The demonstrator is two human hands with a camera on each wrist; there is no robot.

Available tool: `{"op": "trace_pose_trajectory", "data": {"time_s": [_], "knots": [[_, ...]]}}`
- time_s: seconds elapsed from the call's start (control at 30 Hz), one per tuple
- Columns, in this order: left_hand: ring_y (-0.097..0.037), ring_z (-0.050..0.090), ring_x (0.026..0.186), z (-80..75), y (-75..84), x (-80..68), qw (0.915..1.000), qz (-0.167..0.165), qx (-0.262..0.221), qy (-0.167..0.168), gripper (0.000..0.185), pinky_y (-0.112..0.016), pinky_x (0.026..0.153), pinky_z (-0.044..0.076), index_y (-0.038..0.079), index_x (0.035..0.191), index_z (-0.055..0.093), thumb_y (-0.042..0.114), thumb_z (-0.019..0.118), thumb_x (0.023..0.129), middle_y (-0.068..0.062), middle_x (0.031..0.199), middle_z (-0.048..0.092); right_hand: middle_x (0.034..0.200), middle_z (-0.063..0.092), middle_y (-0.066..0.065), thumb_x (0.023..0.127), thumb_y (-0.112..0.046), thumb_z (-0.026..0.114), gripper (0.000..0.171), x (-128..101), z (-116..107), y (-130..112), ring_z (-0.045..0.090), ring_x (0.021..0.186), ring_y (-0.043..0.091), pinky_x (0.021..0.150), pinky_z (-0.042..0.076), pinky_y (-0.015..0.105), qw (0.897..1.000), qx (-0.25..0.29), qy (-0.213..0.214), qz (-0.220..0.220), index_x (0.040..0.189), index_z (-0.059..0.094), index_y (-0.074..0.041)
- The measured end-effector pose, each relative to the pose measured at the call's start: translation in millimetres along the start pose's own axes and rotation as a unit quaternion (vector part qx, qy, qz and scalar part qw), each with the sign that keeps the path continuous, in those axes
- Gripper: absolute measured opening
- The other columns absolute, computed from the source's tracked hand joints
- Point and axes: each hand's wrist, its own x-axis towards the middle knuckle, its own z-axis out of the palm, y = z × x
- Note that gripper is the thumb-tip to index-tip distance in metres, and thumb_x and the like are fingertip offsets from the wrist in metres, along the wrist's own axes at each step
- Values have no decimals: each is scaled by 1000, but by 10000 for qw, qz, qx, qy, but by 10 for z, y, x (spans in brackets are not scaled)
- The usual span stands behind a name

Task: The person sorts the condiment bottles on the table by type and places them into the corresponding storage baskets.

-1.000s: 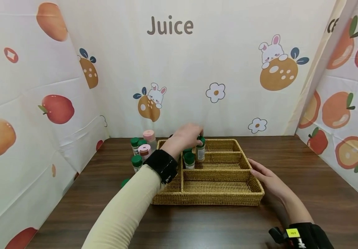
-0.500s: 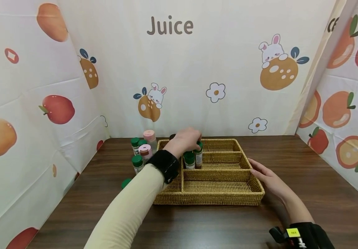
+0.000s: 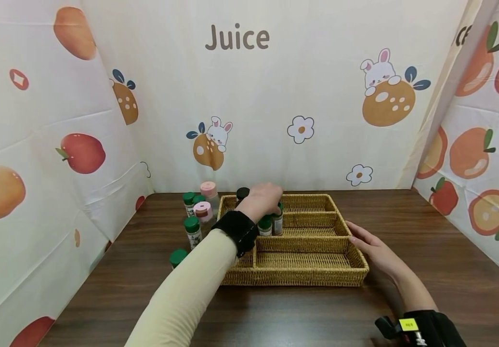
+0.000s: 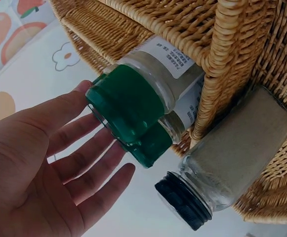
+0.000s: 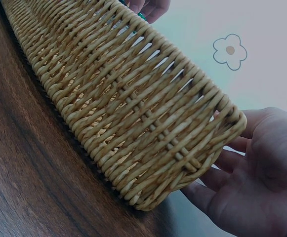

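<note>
A: Your left hand (image 3: 263, 196) is hovering open-fingered, touching a green-capped jar (image 4: 133, 101) inside the wicker basket (image 3: 310, 275).
B: Two green jars there; your right hand (image 3: 373, 246) is lying flat against its right rim.

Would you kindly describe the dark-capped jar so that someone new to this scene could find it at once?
Start at the wicker tray in the middle of the wooden table and go to its far left corner, just beyond the left hand. There stands a clear glass jar of pale powder. Its cap is black, while the jars beside it wear green or pink caps.
</note>
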Motion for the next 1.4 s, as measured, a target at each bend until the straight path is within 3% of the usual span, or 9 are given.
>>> {"op": "trace_pose_trajectory", "data": {"time_s": [0.2,0.33,0.47,0.6,0.8,0.9,1.0,1.2,1.4], "knots": [[-16,59,83,-21,25,-33,9998,-65,140,-82,23,-31,65,43,19,111,66,36,68,95,0,98,64,163,15,29,108,-31,40,63,-3,0,-5,17,147,49,88,41,12,10000,-13,-10,15,160,15,-4],[-17,61,90,-87,-30,-71,9999,-10,-124,-61,28,-31,71,43,19,116,66,39,65,96,0,106,65,163,14,28,108,-33,40,64,-3,-9,-6,17,147,49,91,42,16,10000,-53,-13,55,160,14,-5],[-19,64,104,-222,-142,-140,9985,132,-532,58,35,-34,84,51,16,124,64,39,63,98,-2,120,66,164,14,28,108,-35,40,65,-1,-15,-3,17,148,49,90,42,15,9999,-43,-13,110,160,13,-5],[-22,62,112,-432,-277,-257,9976,151,-577,351,36,-37,94,50,14,126,61,38,61,99,-4,126,65,164,15,28,108,-35,40,65,-4,-25,3,17,147,49,90,42,15,9999,-121,21,114,160,14,-5],[-21,63,111,-675,-525,-456,9974,-142,-351,609,38,-38,91,52,15,128,61,40,61,99,-4,127,65,163,14,28,108,-36,39,65,-13,-28,2,16,148,51,109,36,57,9995,-258,75,181,160,14,-6],[-21,64,109,-719,-692,-546,9969,-379,-292,617,39,-38,87,53,17,130,60,41,61,98,-3,125,65,164,13,28,108,-37,39,65,-17,-24,7,15,148,52,110,31,66,9995,-203,70,222,160,14,-6],[-21,64,107,-722,-858,-628,9961,-540,-334,617,39,-37,85,53,16,129,61,39,62,98,-3,122,67,164,14,28,108,-37,39,65,-19,-23,9,16,148,51,109,36,58,9994,-228,72,237,160,14,-6],[-26,64,110,-645,-1119,-747,9949,-678,-487,561,38,-42,91,52,11,126,64,32,68,95,-9,122,68,163,16,28,108,-36,39,65,-20,-25,5,19,147,49,92,43,21,9996,-218,37,186,160,14,-5],[-25,61,101,-477,-1342,-847,9929,-773,-796,429,33,-40,88,50,6,124,65,23,64,97,-12,119,68,163,15,28,108,-36,40,66,-7,-10,-8,18,147,49,91,43,19,9997,-156,1,187,160,14,-5]]}}
